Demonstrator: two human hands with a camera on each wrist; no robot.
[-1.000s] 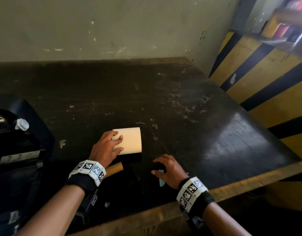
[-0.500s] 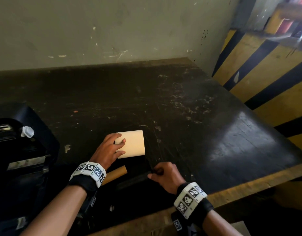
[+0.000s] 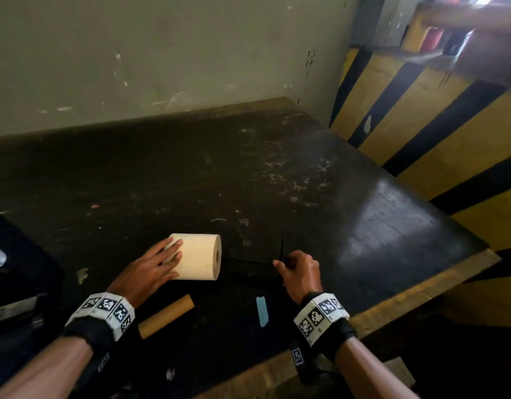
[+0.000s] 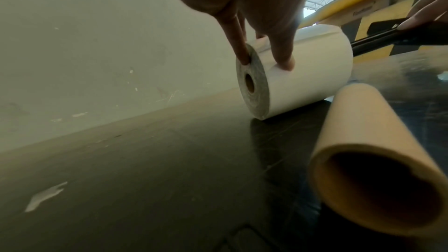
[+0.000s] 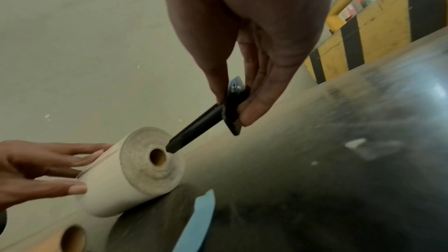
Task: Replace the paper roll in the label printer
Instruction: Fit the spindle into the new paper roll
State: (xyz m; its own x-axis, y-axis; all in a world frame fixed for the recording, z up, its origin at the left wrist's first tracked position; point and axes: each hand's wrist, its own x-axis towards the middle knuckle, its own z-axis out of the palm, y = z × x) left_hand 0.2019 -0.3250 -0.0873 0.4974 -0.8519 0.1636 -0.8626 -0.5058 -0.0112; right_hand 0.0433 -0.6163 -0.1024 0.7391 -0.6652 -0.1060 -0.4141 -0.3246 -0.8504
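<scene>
A cream paper roll lies on its side on the dark table. My left hand rests on its left part with straight fingers, steadying it; the fingers lie over the roll. My right hand pinches a black spindle by its flat flange. The spindle's tip hovers just beside the core hole of the roll, outside it. The black label printer shows at the left edge, mostly cut off.
An empty brown cardboard core lies near my left wrist, close to the roll. A small blue strip lies by my right wrist. A grey wall backs the table; yellow-and-black striped barriers stand at right.
My right hand has picked the black spindle up off the table and brought it to the roll's right end. The blue strip now lies uncovered. My left hand stays on the roll.
</scene>
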